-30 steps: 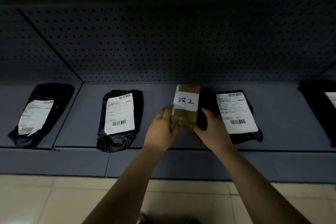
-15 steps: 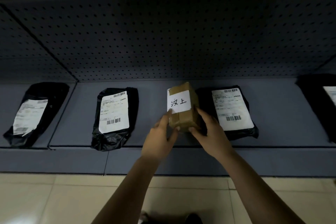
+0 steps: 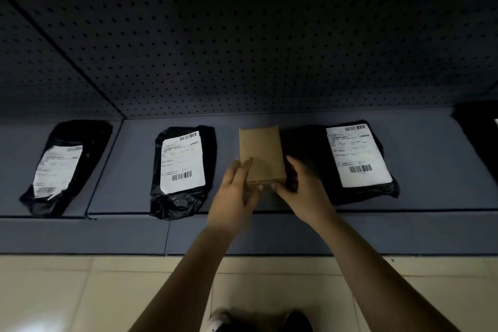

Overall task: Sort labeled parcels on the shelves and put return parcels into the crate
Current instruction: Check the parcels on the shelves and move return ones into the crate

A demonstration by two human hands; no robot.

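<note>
Shelf (image 3: 431, 170), dark blue, with a perforated back panel (image 3: 269, 48) behind. Left black parcel (image 3: 67, 167), middle black parcel (image 3: 183, 170) and right black parcel (image 3: 358, 159) lay flat in a row, white labels up. Cardboard box (image 3: 262, 151), plain brown face up, sat between the middle and right parcels; whether it touched the shelf could not be told. Its long axis ran front to back, with the far end toward the back panel and leaning slightly left. Left hand (image 3: 234, 197) and right hand (image 3: 304, 191) gripped its near end from either side, thumbs on the near face.
</note>
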